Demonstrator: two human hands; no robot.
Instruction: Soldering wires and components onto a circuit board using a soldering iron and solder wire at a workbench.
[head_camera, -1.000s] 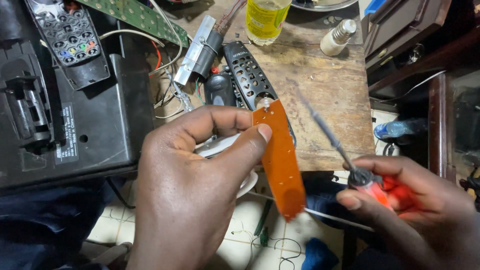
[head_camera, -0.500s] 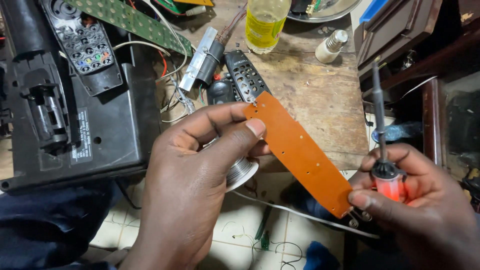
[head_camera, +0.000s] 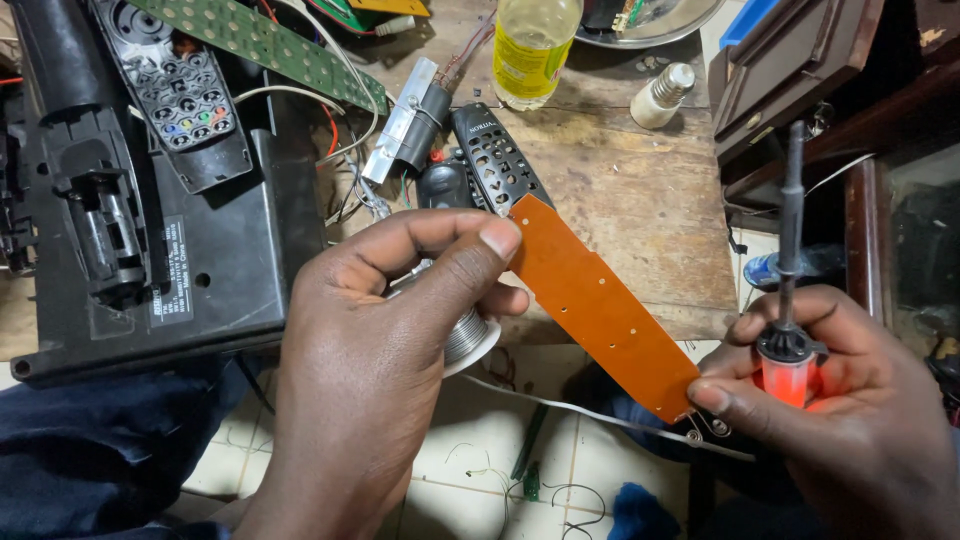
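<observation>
Risk one: I judge the soldering iron (head_camera: 790, 240), glowing red at its translucent handle, could scorch my fingers, since its shaft stands upright just beside them. My right hand (head_camera: 850, 400) clenches that handle at 4 o'clock. My left hand (head_camera: 390, 340) pinches the flat orange circuit board (head_camera: 600, 305), matte and drilled, against a solder spool (head_camera: 465, 335) above the worn wooden surface (head_camera: 640, 200).
</observation>
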